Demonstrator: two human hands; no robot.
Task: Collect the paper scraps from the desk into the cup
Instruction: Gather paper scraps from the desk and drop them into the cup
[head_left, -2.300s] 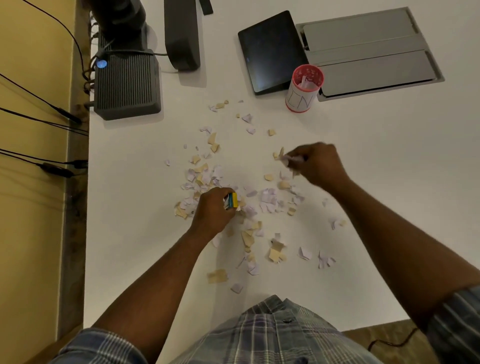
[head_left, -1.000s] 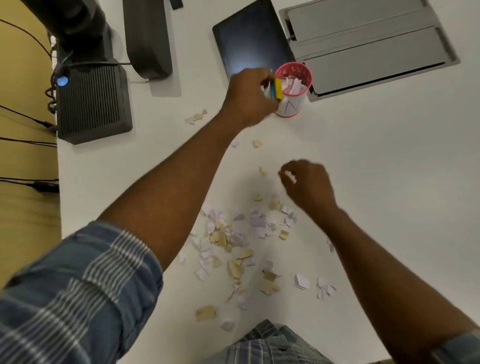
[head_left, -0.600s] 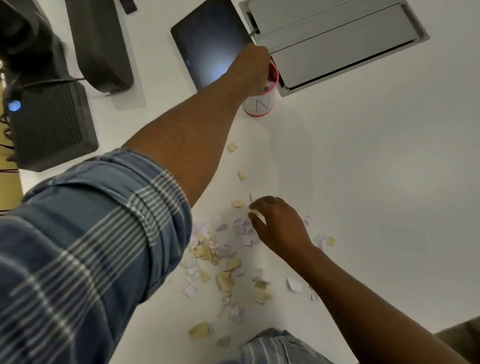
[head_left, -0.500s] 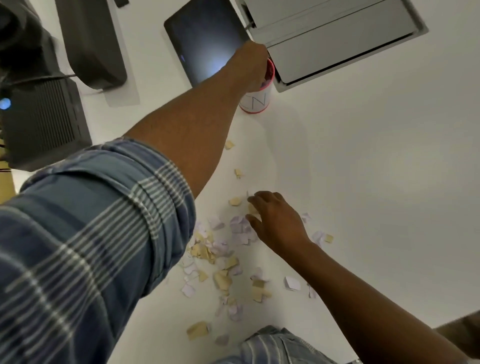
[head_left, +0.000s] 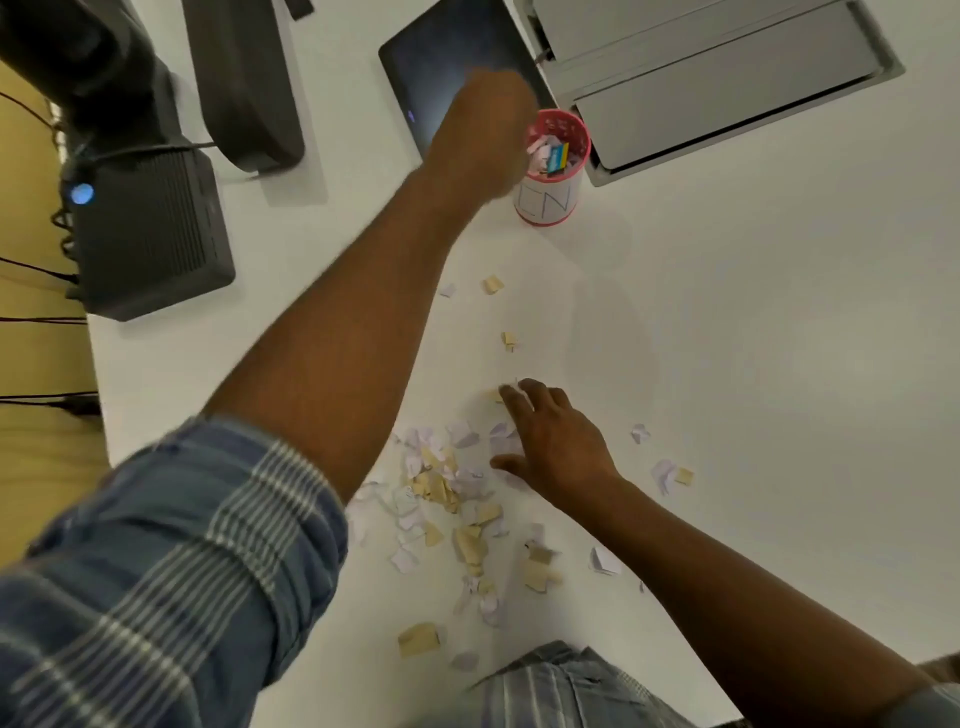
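Near the desk's (head_left: 727, 364) far edge, the left hand (head_left: 480, 140), blurred so its grip is unclear, has pulled back from the cup (head_left: 553, 171), its load dropped inside; the right hand (head_left: 550, 441) rests spread on the paper scraps (head_left: 441, 488) mid-desk.

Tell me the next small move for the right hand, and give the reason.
Probably curl the right hand's fingers to pinch up a few paper scraps beneath them. It rests open and flat on the pile, many scraps still litter the desk, and the left hand, blurred, is beside the cup, which already holds scraps.
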